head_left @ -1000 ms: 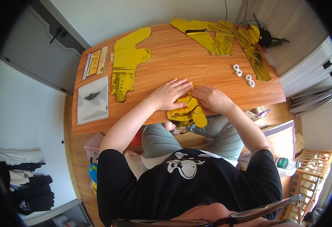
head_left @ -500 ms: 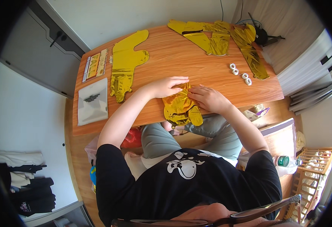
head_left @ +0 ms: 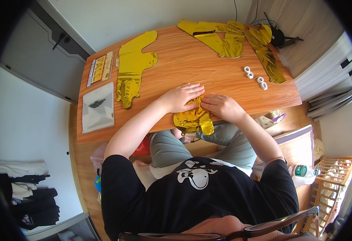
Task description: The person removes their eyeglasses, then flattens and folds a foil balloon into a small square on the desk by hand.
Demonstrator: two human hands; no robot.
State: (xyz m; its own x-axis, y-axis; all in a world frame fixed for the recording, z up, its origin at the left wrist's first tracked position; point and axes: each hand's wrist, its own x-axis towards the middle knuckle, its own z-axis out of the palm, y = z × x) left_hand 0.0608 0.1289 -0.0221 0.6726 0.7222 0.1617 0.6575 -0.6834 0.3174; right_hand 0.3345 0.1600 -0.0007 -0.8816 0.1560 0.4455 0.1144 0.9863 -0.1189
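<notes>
The crumpled gold foil balloon (head_left: 194,119) sits just below the centre of the frame, at the near edge of the wooden table (head_left: 208,68), its lower part hanging over the edge toward the lap; compared with half a second ago it looks flatter and more bunched under the hands, so the pressing appears to be squeezing it down. The left hand (head_left: 182,97) lies palm down with fingers spread and flat on the foil's upper left, now drawn in closer to the other hand; the right hand (head_left: 220,107) presses the foil's upper right, fingers curled onto it, gripping nothing that I can see. Other flat gold balloons (head_left: 133,68) lie at upper left and along the top (head_left: 224,38); small white rings (head_left: 255,76) rest to the right.
</notes>
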